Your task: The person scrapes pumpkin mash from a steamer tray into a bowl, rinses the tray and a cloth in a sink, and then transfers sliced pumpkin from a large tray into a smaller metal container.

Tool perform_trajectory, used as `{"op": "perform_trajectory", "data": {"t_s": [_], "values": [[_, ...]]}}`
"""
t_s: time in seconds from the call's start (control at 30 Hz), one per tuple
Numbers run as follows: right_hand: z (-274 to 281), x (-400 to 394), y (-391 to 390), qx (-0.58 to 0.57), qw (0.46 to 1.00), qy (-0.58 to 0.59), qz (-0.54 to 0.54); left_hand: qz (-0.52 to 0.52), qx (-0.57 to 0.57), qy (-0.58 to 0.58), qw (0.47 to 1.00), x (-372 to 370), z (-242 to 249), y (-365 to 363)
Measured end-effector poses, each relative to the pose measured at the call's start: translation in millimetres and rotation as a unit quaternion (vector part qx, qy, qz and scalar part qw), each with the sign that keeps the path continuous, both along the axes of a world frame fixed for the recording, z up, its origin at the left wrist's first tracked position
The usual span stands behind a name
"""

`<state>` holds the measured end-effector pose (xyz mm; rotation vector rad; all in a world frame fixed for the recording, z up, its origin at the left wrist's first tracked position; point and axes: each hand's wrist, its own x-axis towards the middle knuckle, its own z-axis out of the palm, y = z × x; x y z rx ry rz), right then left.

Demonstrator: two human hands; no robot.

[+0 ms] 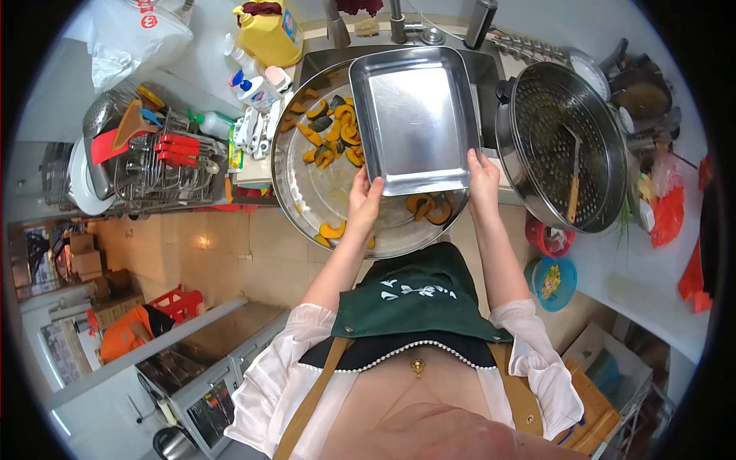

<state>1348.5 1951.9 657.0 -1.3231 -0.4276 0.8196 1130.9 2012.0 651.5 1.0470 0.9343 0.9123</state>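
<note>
Both hands hold a rectangular metal tray (414, 119), which has nothing in it. My left hand (363, 201) grips its lower left corner, fingers closed on the rim. At the lower right corner my right hand (483, 180) is closed on the edge, thumb on top. Beneath the tray lies a large round metal pan (307, 201), partly hidden by it. Cut pumpkin pieces (334, 130) with dark green skin are in the pan, mostly at its upper left, with others (429, 208) below the tray.
A large perforated steamer pot (529, 184) with a wooden-handled spatula (574, 180) stands at the right. Bottles (257, 93) and a dish rack (180, 180) are at the left. The sink (483, 69) is behind the tray. A person in orange (126, 333) is at the lower left.
</note>
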Motion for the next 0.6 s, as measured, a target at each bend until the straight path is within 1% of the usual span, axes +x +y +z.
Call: {"op": "perform_trajectory", "data": {"t_s": [0.03,0.07,0.13,0.17,0.2,0.23,0.27,0.3,0.33,0.37,0.4,0.43,0.47,0.5,0.57,0.6], "values": [[-3.9,4.9,1.2,0.008,1.0,-0.015,0.02,-0.008,0.005,0.001,1.0,11.3,2.0,-1.1],[-10.2,13.4,1.2,-0.011,0.998,-0.029,0.053,0.023,0.034,0.005,0.999,22.5,4.4,-5.8],[-7.1,35.0,0.5,-0.012,0.977,-0.168,0.134,0.051,-0.03,0.018,0.998,31.8,-0.6,-5.7],[-3.2,50.3,-6.1,0.004,0.962,-0.22,0.163,0.063,-0.064,0.024,0.996,37.2,-4.8,-5.9],[5.8,64.2,-12.0,0.024,0.944,-0.269,0.189,0.105,-0.098,0.001,0.99,42.8,-10.2,-7.4],[12.0,89.0,-22.6,0.019,0.936,-0.321,0.144,0.118,-0.105,0.018,0.987,44.3,-7.1,-8.6],[17.8,121.4,-34.9,-0.052,0.909,-0.404,0.082,0.121,-0.103,0.008,0.987,37.5,-15.1,-6.8],[41.1,148.4,-51.3,-0.145,0.868,-0.475,0.023,0.144,-0.102,-0.019,0.984,32.4,-13.0,-7.7],[54.2,175.4,-66.3,-0.217,0.778,-0.589,-0.02,0.203,-0.107,-0.051,0.972,27.9,-6.1,-8.1],[49.7,202.3,-83.0,-0.306,0.692,-0.652,-0.056,0.213,-0.079,-0.047,0.973,16.2,2.3,-9.4],[42.5,228.9,-99.2,-0.389,0.652,-0.65,-0.031,0.27,-0.079,-0.048,0.958,8.8,15.3,-11.4],[36.4,250.6,-111.3,-0.498,0.634,-0.591,0.039,0.324,-0.058,-0.041,0.943,-5.6,17.9,-11.4],[16.8,272.3,-125.3,-0.52,0.64,-0.56,0.078,0.336,-0.018,-0.017,0.942,-20.2,24.3,-14.9],[7.5,278.7,-131.0,-0.536,0.646,-0.532,0.113,0.39,-0.001,0.001,0.921,-29.9,30.3,-15.8],[-5.1,277.8,-130.5,-0.534,0.657,-0.502,0.175,0.448,0.027,-0.017,0.894,-51.7,35.2,-18.9],[-9.1,275.3,-129.5,-0.531,0.661,-0.503,0.17,0.466,0.053,-0.018,0.883,-58.8,39.0,-22.5]]}}
